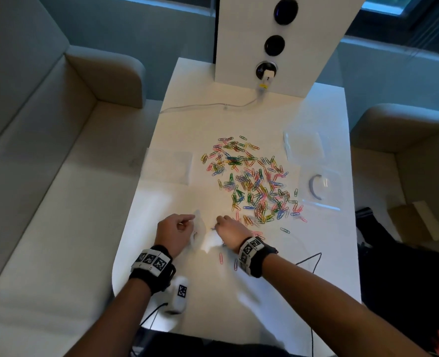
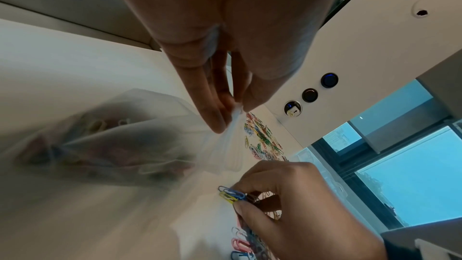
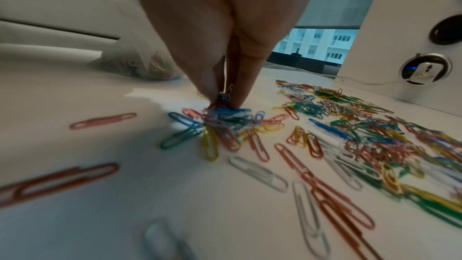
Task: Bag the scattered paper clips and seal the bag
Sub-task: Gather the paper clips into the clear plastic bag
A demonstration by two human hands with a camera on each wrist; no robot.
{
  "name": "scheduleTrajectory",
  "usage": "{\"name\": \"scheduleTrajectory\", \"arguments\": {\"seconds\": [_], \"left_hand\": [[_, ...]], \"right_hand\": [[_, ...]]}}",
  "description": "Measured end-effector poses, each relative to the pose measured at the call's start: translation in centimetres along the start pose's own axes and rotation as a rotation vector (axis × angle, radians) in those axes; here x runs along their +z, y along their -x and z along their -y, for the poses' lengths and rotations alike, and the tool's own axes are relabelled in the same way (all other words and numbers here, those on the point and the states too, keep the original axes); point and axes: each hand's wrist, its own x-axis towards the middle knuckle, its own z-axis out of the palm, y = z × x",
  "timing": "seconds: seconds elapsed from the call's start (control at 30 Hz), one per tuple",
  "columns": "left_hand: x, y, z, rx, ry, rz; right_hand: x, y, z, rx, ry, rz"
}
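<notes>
A wide scatter of coloured paper clips lies on the white table. My left hand pinches the rim of a clear plastic bag, seen from the left wrist as a bag with several clips inside. My left fingertips hold its edge up. My right hand is just right of the bag and pinches a small bunch of clips. In the right wrist view those fingertips squeeze the bunch right over more clips. The bag sits behind.
Other clear plastic bags lie on the table: one at the left, one at the right and one holding a grey ring. A white panel with sockets and a plugged cable stands at the far end. Sofas flank the table.
</notes>
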Motion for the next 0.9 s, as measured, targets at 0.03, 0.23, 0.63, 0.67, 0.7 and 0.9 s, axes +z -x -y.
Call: {"name": "scheduleTrajectory", "arguments": {"seconds": [0.03,0.23,0.63,0.67,0.7,0.9], "left_hand": [[0.0,0.2,0.0,-0.001,-0.005,0.000],[0.3,1.0,-0.2,-0.040,-0.017,0.032],[1.9,1.1,-1.9,-0.105,0.126,0.019],[2.0,1.2,-2.0,-0.101,0.131,0.019],[2.1,1.3,-2.1,-0.096,0.131,0.018],[2.4,1.6,-2.4,-0.067,0.099,0.052]], "right_hand": [[0.2,0.2,0.1,-0.011,-0.002,-0.001],[-0.1,0.4,-2.9,0.339,-0.455,-0.253],[-3.1,3.4,2.2,0.510,-1.698,-0.392],[-2.9,3.2,2.6,0.496,-1.507,-0.379],[-2.8,3.2,2.9,0.478,-1.343,-0.371],[-5.1,3.8,4.3,0.248,-0.894,-0.245]]}}
